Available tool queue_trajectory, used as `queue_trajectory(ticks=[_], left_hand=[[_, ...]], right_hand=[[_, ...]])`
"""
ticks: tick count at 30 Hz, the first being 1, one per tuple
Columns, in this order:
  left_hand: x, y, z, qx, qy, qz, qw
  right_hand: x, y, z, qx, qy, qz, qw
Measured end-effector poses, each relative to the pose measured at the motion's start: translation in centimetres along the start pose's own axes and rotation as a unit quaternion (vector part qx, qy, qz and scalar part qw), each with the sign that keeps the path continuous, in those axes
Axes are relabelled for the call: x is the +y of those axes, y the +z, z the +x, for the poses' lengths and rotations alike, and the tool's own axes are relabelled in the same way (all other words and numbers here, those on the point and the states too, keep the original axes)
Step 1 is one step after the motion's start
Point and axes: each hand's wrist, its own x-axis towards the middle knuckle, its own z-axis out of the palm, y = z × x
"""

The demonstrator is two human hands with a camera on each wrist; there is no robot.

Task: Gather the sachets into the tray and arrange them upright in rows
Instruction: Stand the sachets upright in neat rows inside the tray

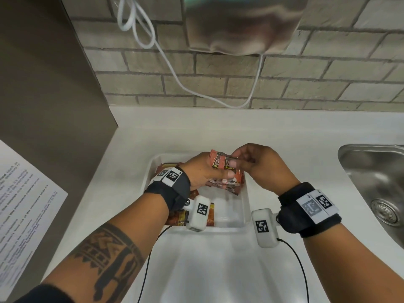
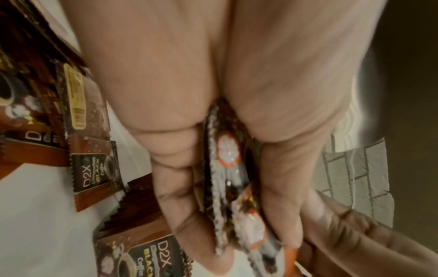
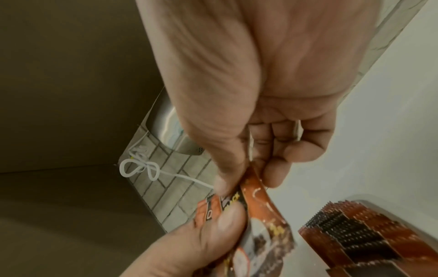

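Brown and orange coffee sachets (image 1: 220, 169) are bunched above the white tray (image 1: 246, 206). My left hand (image 1: 205, 171) grips the bunch (image 2: 222, 168) between thumb and fingers. My right hand (image 1: 247, 160) pinches the top edge of one sachet (image 3: 258, 195) in that bunch between thumb and forefinger. More sachets (image 1: 172, 217) lie along the tray's left side under my left wrist. In the left wrist view several sachets (image 2: 94, 168) lie on the tray floor. In the right wrist view a row of sachets (image 3: 355, 230) stands on edge in the tray.
The tray sits on a white counter (image 1: 196, 270). A steel sink (image 1: 376, 184) lies to the right. A brick wall with a white cable (image 1: 175, 73) and a metal wall unit (image 1: 240, 25) stands behind. A printed sheet (image 1: 21, 206) lies at the left.
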Motion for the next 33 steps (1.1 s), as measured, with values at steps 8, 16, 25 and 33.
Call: queue_trajectory(ticks=[8,16,25,33], left_hand=[[0.2,-0.9,0.1,0.015,0.003,0.127,0.992],[2.7,-2.9,-1.2,-0.010,-0.145,0.446,0.883],[2.8,0.6,-0.9,-0.123,-0.234,0.488,0.832],[0.7,3.5,1.7,-0.120,-0.230,0.539,0.801]], right_hand=[[-0.4,0.0,0.0,0.025,0.001,-0.011,1.000],[0.4,-0.1,-1.0,0.025,0.033,-0.048,0.998],[1.2,1.8,-1.5,0.000,0.027,-0.176,0.984],[2.3,2.3,-0.9,-0.013,0.045,-0.181,0.982]])
